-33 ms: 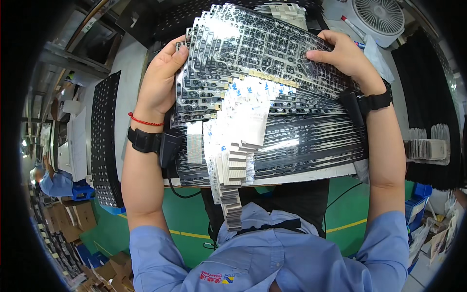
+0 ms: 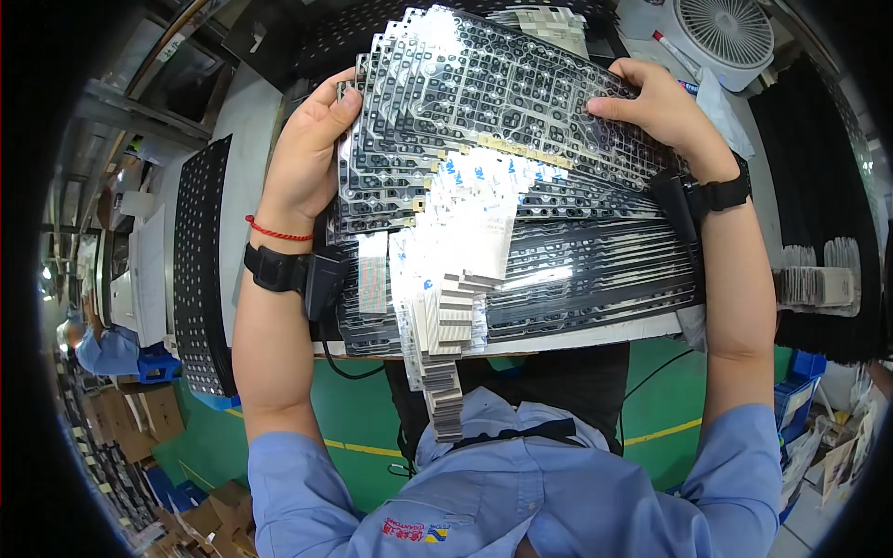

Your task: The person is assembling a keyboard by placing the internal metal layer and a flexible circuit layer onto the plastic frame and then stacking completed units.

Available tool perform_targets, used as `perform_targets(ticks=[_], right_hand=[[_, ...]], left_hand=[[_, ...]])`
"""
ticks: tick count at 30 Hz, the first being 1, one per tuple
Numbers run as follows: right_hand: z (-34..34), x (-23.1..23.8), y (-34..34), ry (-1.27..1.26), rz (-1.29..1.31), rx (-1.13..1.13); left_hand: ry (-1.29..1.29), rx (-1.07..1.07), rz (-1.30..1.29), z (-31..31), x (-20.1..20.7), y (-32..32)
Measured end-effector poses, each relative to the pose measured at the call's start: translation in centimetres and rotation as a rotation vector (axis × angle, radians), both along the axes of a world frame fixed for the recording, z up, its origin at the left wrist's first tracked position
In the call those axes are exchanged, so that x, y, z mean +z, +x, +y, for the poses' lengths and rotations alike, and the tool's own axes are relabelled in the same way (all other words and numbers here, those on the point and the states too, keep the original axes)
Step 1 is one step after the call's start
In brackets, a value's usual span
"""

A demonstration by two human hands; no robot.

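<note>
Your table (image 2: 244, 139) carries a large fanned stack of keyboard membrane sheets (image 2: 521, 139), grey-clear with a grid of key cells, spread across most of its top from the far edge to the near one. The upper sheets are shingled up and away from you; the lower ones lie flat in dark bands toward the near edge of the table.

To your left, a black perforated panel (image 2: 197, 270) lies lengthwise along the table's side, apart from the stack. At the far right stands a white desk fan (image 2: 721, 33), with a marker pen (image 2: 672, 51) just beside it.

A sheaf of white ribbon tails (image 2: 456, 279), some with blue marks, runs from the middle of the stack down over the near edge of the table toward your blue shirt (image 2: 521, 484).

Your left hand (image 2: 312, 153) grips the left edge of the raised sheets, thumb on top and fingers curled behind. Your right hand (image 2: 656, 107) presses on the upper right corner of the same sheets, fingers flat on the top sheet and closed down on it.

Each wrist wears a black strap device (image 2: 279, 270). A thin red cord bracelet (image 2: 277, 231) sits just above the one on the left wrist.
</note>
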State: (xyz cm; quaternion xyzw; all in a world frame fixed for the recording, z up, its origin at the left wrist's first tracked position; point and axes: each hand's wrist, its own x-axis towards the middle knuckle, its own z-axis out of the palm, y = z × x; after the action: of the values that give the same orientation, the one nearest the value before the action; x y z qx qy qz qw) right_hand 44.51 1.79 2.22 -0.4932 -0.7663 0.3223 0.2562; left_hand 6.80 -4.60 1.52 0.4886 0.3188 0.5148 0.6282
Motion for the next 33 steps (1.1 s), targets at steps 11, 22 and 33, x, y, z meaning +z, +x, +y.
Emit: perform_targets(ticks=[11,22,33], right_hand=[[0.0,0.3,0.4,-0.043,0.01,0.029],[0.0,0.3,0.1,-0.03,0.123,-0.027],[1.3,0.2,1.8,-0.137,0.536,-0.145]], left_hand=[[0.01,0.06,0.028,-0.3,0.4,0.0],[-0.046,0.142,-0.003,0.2,-0.2,-0.8],[0.078,0.136,-0.109,-2.3,3.7,-1.0]])
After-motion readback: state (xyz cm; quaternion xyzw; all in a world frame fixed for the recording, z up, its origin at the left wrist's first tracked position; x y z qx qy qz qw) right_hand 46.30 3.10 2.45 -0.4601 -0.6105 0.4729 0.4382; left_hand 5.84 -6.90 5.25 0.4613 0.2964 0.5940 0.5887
